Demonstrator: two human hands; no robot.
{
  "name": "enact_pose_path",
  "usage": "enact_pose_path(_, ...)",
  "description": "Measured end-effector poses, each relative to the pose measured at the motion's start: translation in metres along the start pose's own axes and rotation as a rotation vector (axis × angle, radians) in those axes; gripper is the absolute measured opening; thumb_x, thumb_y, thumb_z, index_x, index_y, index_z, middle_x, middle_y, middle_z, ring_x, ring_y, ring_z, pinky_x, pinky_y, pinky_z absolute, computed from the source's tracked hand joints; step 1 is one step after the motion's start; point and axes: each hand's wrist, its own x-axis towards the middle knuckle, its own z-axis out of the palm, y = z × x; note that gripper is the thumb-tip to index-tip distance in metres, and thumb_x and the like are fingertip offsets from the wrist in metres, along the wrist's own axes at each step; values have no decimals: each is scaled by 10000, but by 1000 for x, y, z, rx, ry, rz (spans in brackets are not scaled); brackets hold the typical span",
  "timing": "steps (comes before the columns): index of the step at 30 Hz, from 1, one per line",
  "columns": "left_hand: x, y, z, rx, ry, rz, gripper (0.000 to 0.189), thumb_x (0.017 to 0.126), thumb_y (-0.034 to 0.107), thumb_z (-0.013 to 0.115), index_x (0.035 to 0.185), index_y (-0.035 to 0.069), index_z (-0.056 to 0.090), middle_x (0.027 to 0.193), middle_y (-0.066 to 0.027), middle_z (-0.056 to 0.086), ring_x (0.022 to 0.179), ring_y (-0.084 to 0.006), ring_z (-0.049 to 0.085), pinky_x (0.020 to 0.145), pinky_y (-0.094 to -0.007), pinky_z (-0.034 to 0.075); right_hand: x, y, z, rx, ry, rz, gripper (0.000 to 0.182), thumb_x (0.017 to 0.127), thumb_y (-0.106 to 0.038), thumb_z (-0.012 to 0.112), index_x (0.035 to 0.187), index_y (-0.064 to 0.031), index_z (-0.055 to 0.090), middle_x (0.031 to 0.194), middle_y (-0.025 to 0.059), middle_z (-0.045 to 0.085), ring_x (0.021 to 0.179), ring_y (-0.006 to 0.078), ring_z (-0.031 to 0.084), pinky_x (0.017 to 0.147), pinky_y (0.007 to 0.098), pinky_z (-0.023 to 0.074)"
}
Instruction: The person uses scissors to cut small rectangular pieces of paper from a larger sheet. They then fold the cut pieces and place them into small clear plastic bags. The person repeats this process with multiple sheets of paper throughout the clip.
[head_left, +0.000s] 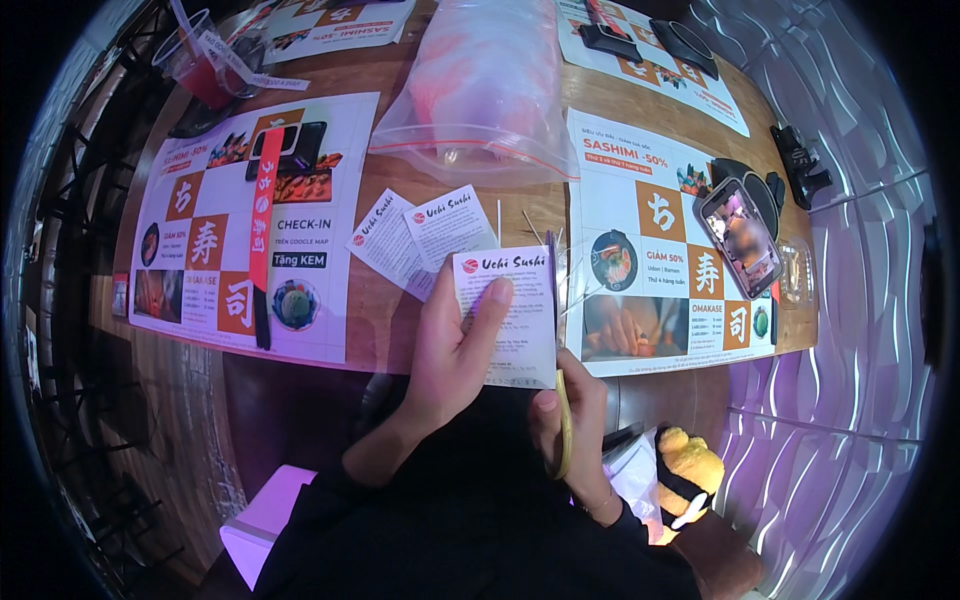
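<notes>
My left hand (457, 341) holds a printed paper card (504, 367) upright, thumb across its front. At the card's right edge, my right hand (581, 420) grips scissors with a yellow handle (564, 431); a blade runs along that edge, and whether the blades are apart is hard to tell. Two more printed cards (452, 225) overlap on the wooden table just beyond, with thin paper strips (499, 217) beside them. Farther off lies a large clear zip bag (480, 139) with pale and pinkish contents.
Printed paper placemats (311, 202) lie at left and right. A red chopstick sleeve (264, 217) and black dish (307, 150) rest on the left one. A phone (739, 236) leans at the right, by a clear plastic container (796, 274). A plastic cup (199, 75) with red drink stands upper left.
</notes>
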Motion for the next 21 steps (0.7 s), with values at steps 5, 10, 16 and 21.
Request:
enact_pose_path(5, 2, 0, 0, -12, 11, 5, 209, 998, 142, 503, 1132, -16, 476, 974, -53, 594, 871, -62, 552, 765, -233, 472, 2, 5, 1, 30, -9, 1, 706, 789, -625, 652, 936, 63, 585, 621, 29, 560, 596, 70, 492, 544, 247, 415)
enact_pose_path(10, 2, 0, 0, -9, 3, -2, 205, 996, 136, 502, 1129, -18, 478, 977, -57, 595, 870, -63, 556, 763, -237, 475, 1, 3, 2, 83, -14, 12, 719, 778, -636, 655, 951, 58, 582, 663, 24, 579, 624, 71, 506, 559, 245, 424)
enact_pose_path(16, -2, 1, 1, 33, -12, 15, 211, 991, 133, 511, 1129, -23, 477, 972, -68, 601, 863, -67, 566, 749, -237, 481, 2, 3, 4, 129, -4, 16, 746, 750, -668, 655, 937, 49, 567, 702, 43, 601, 666, 72, 529, 588, 247, 442)
enact_pose_path(21, -4, 0, 2, 31, 1, 18, 211, 990, 133, 512, 1125, -26, 477, 961, -69, 608, 852, -70, 572, 740, -236, 483, 3, 0, 3, 63, -3, 35, 761, 736, -680, 656, 935, 49, 562, 696, 54, 602, 669, 76, 538, 591, 254, 448)
